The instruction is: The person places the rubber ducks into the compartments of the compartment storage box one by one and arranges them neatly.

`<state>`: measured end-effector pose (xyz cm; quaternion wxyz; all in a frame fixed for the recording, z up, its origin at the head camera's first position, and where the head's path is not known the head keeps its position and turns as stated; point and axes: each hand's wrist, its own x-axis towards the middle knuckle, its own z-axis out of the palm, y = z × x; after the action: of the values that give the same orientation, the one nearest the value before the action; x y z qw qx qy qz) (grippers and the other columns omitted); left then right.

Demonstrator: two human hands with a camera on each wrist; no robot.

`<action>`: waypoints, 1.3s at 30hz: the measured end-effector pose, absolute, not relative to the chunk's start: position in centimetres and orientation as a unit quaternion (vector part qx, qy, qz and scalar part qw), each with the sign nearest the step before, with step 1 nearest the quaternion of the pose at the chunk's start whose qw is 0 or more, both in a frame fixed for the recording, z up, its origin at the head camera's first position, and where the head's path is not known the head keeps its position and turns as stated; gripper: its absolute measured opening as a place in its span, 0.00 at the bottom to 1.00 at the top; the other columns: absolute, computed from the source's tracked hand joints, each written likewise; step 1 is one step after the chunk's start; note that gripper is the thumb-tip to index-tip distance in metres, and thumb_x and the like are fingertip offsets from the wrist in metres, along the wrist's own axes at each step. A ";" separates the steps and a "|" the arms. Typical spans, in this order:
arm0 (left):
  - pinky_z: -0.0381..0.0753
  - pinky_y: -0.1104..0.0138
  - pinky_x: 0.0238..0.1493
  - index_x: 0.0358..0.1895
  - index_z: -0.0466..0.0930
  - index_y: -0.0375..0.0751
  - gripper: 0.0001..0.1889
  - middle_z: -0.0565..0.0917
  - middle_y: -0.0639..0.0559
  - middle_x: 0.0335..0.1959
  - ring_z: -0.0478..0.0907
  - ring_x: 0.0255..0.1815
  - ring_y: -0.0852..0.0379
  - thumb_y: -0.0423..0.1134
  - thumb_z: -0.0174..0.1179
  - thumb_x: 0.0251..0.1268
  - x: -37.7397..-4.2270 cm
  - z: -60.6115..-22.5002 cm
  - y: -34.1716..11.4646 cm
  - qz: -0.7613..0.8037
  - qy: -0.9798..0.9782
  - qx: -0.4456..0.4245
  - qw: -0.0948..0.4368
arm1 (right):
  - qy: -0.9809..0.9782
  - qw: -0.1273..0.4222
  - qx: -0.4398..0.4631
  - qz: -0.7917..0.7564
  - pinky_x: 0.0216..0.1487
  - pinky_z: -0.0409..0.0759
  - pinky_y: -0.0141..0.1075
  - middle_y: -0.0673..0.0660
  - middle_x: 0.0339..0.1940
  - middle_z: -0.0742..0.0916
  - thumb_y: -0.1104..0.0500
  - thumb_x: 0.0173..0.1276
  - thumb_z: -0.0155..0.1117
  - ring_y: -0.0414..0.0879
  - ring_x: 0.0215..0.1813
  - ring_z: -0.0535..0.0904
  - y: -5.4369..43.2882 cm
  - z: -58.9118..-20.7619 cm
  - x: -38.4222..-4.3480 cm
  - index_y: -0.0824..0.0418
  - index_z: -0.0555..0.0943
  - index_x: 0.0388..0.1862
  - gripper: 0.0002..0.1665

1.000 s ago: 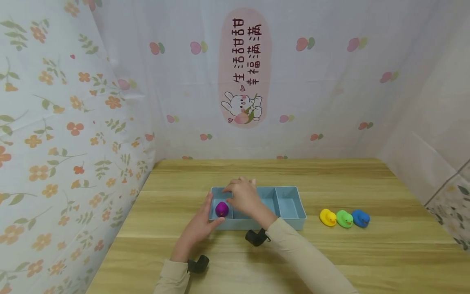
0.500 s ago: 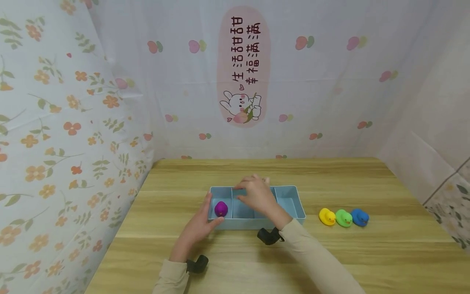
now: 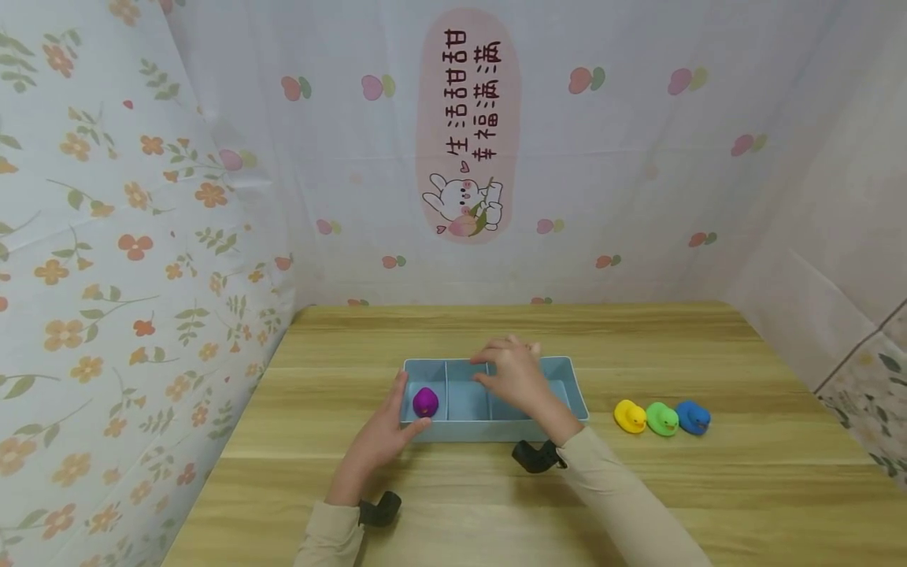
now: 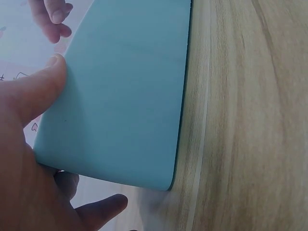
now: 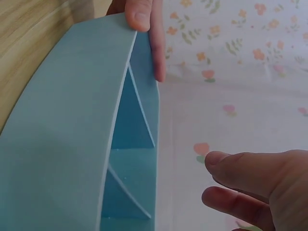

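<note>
On the table lies a light blue divided box (image 3: 468,431) with several compartments in a row. A purple toy duck (image 3: 425,402) sits in its leftmost compartment. My left hand (image 3: 383,429) holds the box's left end, thumb at the front wall and fingers along the left side; the left wrist view shows the thumb (image 4: 45,86) against the rim. Above the compartments right of the middle hovers my right hand (image 3: 516,374), fingers loosely bent and holding nothing. The right wrist view shows its thumb (image 5: 250,168) and a finger apart from the box.
Right of the box, a yellow toy duck (image 3: 630,416), a green toy duck (image 3: 662,419) and a blue toy duck (image 3: 693,417) stand side by side on the wooden table (image 3: 453,504). Patterned cloth (image 3: 340,157) hangs behind the table and along its sides.
My right hand has moved rightward over the box, from near the purple duck's compartment, uncovering the second compartment. My left hand stays at the left end; the ducks have not moved.
</note>
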<state>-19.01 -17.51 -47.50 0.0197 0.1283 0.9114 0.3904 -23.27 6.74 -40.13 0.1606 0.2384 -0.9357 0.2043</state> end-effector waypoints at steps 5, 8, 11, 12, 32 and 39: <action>0.51 0.47 0.74 0.76 0.37 0.35 0.47 0.42 0.40 0.78 0.47 0.77 0.40 0.50 0.58 0.66 -18.9 -47.4 -17.6 0.385 0.913 0.137 0.017 | -0.936 0.160 0.231 0.214 0.42 0.56 0.47 0.45 0.39 0.87 0.55 0.51 0.77 0.47 0.46 0.76 7.7 -40.4 -23.3 0.48 0.88 0.37 0.13; 0.51 0.48 0.74 0.76 0.37 0.35 0.47 0.42 0.40 0.78 0.46 0.77 0.40 0.50 0.58 0.66 -18.8 -47.3 -17.6 0.381 0.914 0.138 0.016 | -0.937 0.160 0.223 0.215 0.41 0.54 0.46 0.46 0.38 0.87 0.55 0.51 0.77 0.47 0.44 0.75 8.2 -40.6 -23.3 0.48 0.88 0.38 0.13; 0.51 0.48 0.74 0.76 0.37 0.35 0.47 0.42 0.40 0.78 0.47 0.77 0.40 0.50 0.58 0.66 -18.8 -47.4 -17.6 0.377 0.916 0.138 0.013 | -0.938 0.166 0.220 0.211 0.40 0.53 0.45 0.46 0.39 0.87 0.55 0.50 0.77 0.46 0.43 0.74 8.7 -40.6 -23.3 0.47 0.88 0.38 0.13; 0.51 0.48 0.74 0.76 0.37 0.35 0.47 0.42 0.40 0.78 0.47 0.77 0.40 0.50 0.58 0.66 -18.9 -47.4 -17.6 0.376 0.916 0.138 0.011 | -0.938 0.166 0.219 0.210 0.39 0.52 0.45 0.46 0.39 0.87 0.55 0.51 0.77 0.46 0.43 0.74 8.8 -40.6 -23.3 0.47 0.88 0.38 0.13; 0.51 0.47 0.74 0.76 0.36 0.36 0.48 0.42 0.40 0.78 0.47 0.77 0.40 0.50 0.59 0.66 -18.8 -47.4 -17.4 0.380 0.915 0.131 0.020 | -0.934 0.164 0.212 0.235 0.37 0.49 0.44 0.47 0.36 0.87 0.57 0.51 0.77 0.45 0.37 0.71 11.7 -41.5 -23.1 0.51 0.89 0.36 0.12; 0.50 0.47 0.74 0.76 0.36 0.35 0.47 0.41 0.39 0.78 0.46 0.77 0.39 0.49 0.58 0.67 -19.0 -47.5 -17.5 0.382 0.914 0.139 0.019 | -0.936 0.160 0.205 0.237 0.36 0.49 0.43 0.47 0.34 0.87 0.57 0.52 0.77 0.44 0.36 0.70 13.0 -42.0 -23.0 0.52 0.89 0.37 0.12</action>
<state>-18.98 -17.47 -47.46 0.0192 0.1385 0.9136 0.3819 -23.02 12.96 -42.01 0.1600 0.2046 -0.9361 0.2373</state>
